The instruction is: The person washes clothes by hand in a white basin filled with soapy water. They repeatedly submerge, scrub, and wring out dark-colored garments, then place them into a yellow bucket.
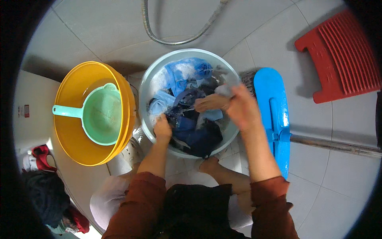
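Note:
In front of me stands a round pale blue-grey plastic basin of soapy water and wet clothes. A bright blue garment lies at its far side, and a dark navy garment lies at the near side. My left hand reaches over the basin's near-left rim and touches the wash; its fingertips are hidden among the cloth. Raised over the right side, my right hand is closed on a wet beige cloth. Motion blurs this hand and the greyish fabric beside it.
Left of the basin, nested yellow tubs hold a mint-green dipper. A blue floor brush with a metal handle lies at right, below a red ribbed plastic piece. A metal shower hose hangs ahead. Clothes lie lower left.

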### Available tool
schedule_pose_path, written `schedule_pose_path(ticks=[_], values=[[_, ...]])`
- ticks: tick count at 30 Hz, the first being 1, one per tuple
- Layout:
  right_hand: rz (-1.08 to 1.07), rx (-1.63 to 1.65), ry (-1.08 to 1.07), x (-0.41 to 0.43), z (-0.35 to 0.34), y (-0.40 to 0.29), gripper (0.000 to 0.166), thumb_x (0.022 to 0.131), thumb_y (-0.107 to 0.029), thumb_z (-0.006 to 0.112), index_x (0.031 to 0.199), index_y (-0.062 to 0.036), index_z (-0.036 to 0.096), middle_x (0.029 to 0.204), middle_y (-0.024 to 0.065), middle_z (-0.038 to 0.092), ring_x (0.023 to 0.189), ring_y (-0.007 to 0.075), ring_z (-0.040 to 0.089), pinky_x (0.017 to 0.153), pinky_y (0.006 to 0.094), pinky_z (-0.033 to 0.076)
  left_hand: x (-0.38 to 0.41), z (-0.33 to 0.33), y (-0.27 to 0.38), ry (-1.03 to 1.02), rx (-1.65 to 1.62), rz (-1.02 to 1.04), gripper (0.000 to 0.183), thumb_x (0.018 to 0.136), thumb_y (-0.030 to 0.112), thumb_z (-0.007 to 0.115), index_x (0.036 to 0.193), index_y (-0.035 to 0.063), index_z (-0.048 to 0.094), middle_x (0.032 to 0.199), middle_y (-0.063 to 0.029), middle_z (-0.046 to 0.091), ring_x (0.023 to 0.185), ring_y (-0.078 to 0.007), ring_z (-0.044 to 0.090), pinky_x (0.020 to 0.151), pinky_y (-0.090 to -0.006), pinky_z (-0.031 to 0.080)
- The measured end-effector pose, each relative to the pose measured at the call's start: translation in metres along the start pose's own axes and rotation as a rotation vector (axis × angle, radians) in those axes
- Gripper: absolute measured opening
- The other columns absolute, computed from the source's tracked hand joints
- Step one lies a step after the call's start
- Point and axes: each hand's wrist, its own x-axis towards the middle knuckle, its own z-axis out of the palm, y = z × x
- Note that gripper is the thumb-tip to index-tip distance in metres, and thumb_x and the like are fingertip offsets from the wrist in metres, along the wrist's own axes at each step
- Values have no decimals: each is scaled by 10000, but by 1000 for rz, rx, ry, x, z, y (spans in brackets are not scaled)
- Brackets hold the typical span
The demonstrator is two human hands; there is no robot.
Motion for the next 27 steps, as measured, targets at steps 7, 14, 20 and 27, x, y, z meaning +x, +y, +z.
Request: schedule_pose_path(ticks=[7,14,20,27], values=[[147,-1781,210,-44,-109,200,525,688,-195,685,1140,-38,469,1005,218,546,947,352,535,812,426,433,-10,-3,-5,282,-156,160,253,706,177,678,754,-2,505,794,-166,504,824,-343,493,745,-401,401],[60,-779,278,-48,-76,176,309,758,-212,598,980,-10,523,898,155,571,803,271,557,718,338,433,-57,-52,25,453,-573,321,282,742,132,659,640,2,431,719,-126,421,706,-264,405,663,-334,360],[24,-333,27,-80,-5,155,445,787,-142,588,1176,-56,391,976,114,528,755,151,551,488,264,486,-96,-86,54,-192,-983,236,224,878,252,533,847,31,519,709,9,514,641,-68,442,561,-215,385],[157,-504,-175,-85,0,107,412,745,-141,673,1097,-68,470,863,83,584,734,131,596,481,239,460,-118,-126,59,-313,-821,319,388,912,381,421,936,19,557,774,-7,556,759,-83,484,703,-230,399]])
